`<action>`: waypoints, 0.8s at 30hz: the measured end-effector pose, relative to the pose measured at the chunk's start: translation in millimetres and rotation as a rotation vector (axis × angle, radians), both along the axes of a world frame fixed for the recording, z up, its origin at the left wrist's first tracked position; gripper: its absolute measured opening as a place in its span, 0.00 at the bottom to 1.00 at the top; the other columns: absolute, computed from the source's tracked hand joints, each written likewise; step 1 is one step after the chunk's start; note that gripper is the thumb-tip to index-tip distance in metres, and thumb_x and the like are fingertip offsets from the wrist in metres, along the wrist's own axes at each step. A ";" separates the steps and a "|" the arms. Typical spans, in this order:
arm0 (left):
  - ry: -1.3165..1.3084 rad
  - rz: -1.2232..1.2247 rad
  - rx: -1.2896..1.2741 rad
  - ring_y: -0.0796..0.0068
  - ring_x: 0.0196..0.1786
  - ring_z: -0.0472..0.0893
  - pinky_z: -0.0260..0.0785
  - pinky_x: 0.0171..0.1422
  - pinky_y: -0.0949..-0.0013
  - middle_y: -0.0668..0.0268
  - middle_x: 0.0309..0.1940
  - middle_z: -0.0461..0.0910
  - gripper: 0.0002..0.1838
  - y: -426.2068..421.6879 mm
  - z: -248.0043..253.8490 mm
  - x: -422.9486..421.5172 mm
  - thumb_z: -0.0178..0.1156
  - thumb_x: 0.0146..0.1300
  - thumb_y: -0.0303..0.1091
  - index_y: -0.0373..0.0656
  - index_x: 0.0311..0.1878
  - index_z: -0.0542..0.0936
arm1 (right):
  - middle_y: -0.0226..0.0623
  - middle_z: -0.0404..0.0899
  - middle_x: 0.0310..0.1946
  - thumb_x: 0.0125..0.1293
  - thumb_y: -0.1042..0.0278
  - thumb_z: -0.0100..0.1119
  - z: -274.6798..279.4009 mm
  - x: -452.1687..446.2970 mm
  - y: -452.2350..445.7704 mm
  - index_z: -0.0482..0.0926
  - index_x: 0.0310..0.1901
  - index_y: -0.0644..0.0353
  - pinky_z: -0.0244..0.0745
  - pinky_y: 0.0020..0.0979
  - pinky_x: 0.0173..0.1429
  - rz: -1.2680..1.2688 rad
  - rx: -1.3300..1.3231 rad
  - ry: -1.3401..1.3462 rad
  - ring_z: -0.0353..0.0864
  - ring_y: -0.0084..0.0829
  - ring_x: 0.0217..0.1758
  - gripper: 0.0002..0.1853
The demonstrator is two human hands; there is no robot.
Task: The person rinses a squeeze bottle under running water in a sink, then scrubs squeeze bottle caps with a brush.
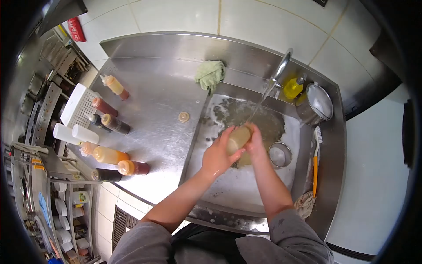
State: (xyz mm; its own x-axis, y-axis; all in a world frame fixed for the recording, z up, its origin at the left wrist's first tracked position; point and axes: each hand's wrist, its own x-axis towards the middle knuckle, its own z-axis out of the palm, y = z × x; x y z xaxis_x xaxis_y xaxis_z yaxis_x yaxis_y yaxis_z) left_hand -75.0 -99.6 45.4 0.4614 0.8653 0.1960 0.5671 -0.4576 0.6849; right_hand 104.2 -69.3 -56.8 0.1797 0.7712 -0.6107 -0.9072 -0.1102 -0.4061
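Observation:
My left hand and my right hand are both closed around a pale yellowish bottle, tilted over the sink. It looks like a squeeze bottle without its cap, though my fingers cover part of it. Water from the tap runs down just beyond my right hand. Below lies the sink's cloudy, sudsy water. A round metal ring or cup sits in the foam right of my right wrist. On the steel counter to the left lies a small round cap.
Several sauce bottles stand at the counter's left, beside a white perforated basket. A green cloth hangs by the sink's back corner. Along the right are yellow soap, a metal pot and an orange-handled brush.

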 end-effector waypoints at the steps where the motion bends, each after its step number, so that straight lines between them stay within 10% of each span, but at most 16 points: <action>1: 0.045 0.036 0.002 0.52 0.38 0.78 0.74 0.42 0.59 0.54 0.37 0.78 0.41 -4.2 21.2 -7.2 0.70 0.47 0.48 0.45 0.63 0.63 | 0.39 0.77 0.42 0.71 0.55 0.36 2.5 -23.4 -10.9 0.72 0.47 0.57 0.76 0.38 0.49 0.033 -0.071 -0.010 0.78 0.35 0.44 0.18; 8: -0.221 -0.056 0.096 0.53 0.46 0.76 0.70 0.52 0.59 0.55 0.45 0.72 0.37 -8.6 30.5 -72.0 0.73 0.45 0.37 0.41 0.56 0.64 | 0.37 0.75 0.48 0.71 0.62 0.37 4.3 -126.7 -59.0 0.72 0.51 0.60 0.75 0.34 0.50 0.123 0.109 0.054 0.76 0.32 0.48 0.16; 15: -0.270 0.402 0.275 0.63 0.54 0.71 0.65 0.60 0.64 0.56 0.52 0.67 0.40 9.7 21.3 -149.9 0.72 0.47 0.30 0.37 0.60 0.59 | 0.44 0.70 0.54 0.55 0.72 0.62 12.6 -157.4 57.8 0.70 0.56 0.56 0.70 0.36 0.56 0.202 0.416 -1.830 0.71 0.41 0.54 0.25; 22: -0.463 0.628 0.215 0.55 0.66 0.61 0.56 0.69 0.60 0.49 0.64 0.55 0.48 25.6 -23.1 -161.1 0.70 0.51 0.30 0.37 0.69 0.48 | 0.45 0.70 0.51 0.53 0.69 0.64 21.8 -158.3 83.8 0.70 0.54 0.53 0.68 0.39 0.58 0.665 0.340 -2.072 0.68 0.46 0.56 0.25; 24: -0.448 0.640 0.256 0.53 0.71 0.56 0.52 0.71 0.58 0.48 0.68 0.49 0.52 12.7 -27.2 -160.2 0.70 0.51 0.31 0.38 0.71 0.43 | 0.41 0.73 0.45 0.55 0.69 0.62 7.4 -132.5 78.0 0.69 0.53 0.50 0.71 0.38 0.51 0.154 0.435 -1.939 0.73 0.41 0.49 0.23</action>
